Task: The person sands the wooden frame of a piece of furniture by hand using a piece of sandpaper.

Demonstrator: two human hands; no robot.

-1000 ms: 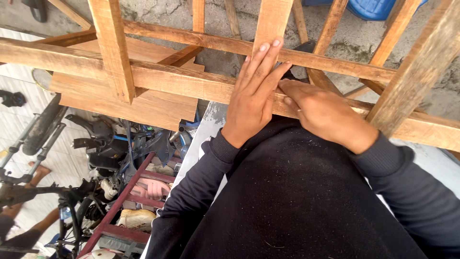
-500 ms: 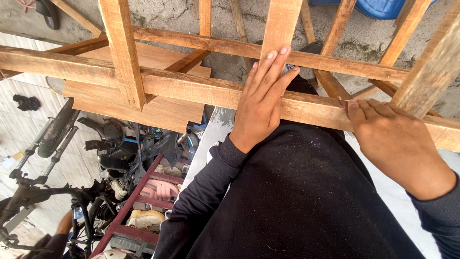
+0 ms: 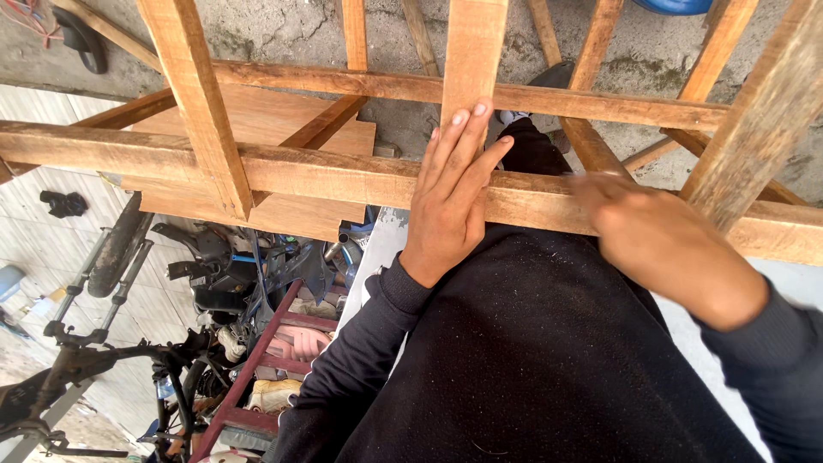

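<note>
The single head-worn camera looks steeply down, close over a wooden frame (image 3: 343, 176). No second view overlaps it.

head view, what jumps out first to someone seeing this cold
The pale wooden frame of crossed beams fills the upper half. The left hand lies flat and open on its long horizontal beam at centre, fingers stretched up a vertical slat, while the right hand, blurred, rests on the same beam further right. At lower left, below the frame, sits a clutter of dark bicycle parts and a dark red metal rack.
</note>
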